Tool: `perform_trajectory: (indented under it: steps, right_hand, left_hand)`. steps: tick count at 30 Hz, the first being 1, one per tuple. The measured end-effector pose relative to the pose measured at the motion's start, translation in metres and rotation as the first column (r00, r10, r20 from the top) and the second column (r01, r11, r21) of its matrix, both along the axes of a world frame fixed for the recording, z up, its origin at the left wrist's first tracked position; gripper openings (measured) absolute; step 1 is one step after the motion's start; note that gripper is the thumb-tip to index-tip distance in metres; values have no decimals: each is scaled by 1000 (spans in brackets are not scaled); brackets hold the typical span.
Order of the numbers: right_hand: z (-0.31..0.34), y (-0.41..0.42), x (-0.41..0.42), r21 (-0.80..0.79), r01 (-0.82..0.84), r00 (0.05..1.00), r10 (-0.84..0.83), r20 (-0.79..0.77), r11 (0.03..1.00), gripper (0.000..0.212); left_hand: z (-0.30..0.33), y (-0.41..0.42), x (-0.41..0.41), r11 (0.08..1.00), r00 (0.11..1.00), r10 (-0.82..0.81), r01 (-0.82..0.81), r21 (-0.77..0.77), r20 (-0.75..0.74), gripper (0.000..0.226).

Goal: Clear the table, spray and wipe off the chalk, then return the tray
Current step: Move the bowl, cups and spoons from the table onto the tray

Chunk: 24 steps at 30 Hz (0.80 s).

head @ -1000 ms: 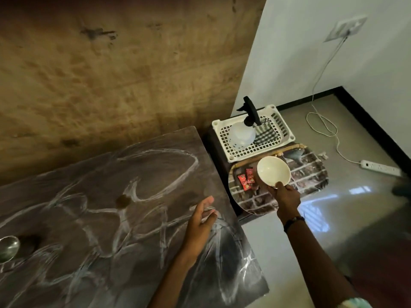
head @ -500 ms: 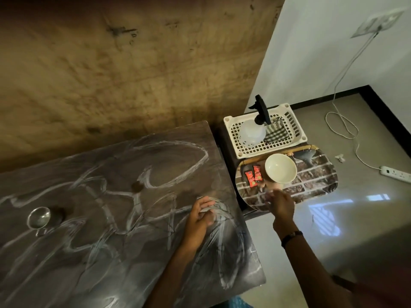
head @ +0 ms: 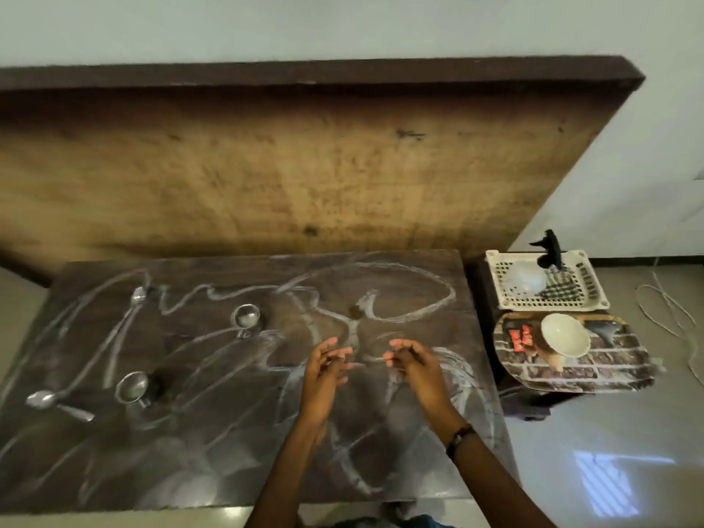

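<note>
Two empty, loosely spread hands point(head: 371, 362) hover mid-bench, so you risk dragging a wrist through chalk point(head: 404, 295) or tipping the cups point(head: 247, 317) while reaching left.

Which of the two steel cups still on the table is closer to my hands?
The farther-back steel cup, mid-table beside the chalk squiggle; the other cup sits toward the left edge near a spoon.

No readable txt anywhere; red packets point(head: 520, 338) print too blurred.
</note>
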State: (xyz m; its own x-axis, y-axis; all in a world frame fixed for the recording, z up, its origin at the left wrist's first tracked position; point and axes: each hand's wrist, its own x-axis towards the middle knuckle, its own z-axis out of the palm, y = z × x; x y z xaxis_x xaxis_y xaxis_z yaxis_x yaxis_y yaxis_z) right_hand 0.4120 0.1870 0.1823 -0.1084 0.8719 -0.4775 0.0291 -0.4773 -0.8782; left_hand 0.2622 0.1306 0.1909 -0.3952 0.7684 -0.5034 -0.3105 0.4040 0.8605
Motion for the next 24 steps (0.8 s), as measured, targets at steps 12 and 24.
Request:
perform_trajectory:
  steps: [12, 24]
  right_hand:
    - [31, -65, -195, -9, -170, 985, 170, 16, 985, 14]
    - [-10, -47, -295, -185, -283, 914, 323, 246, 941, 21]
  left_hand:
    - [40, -149, -232, 981, 979, 193, -191, 34, -61, 24]
    - [19, -135, -304, 974, 975, 217, -219, -54, -46, 23]
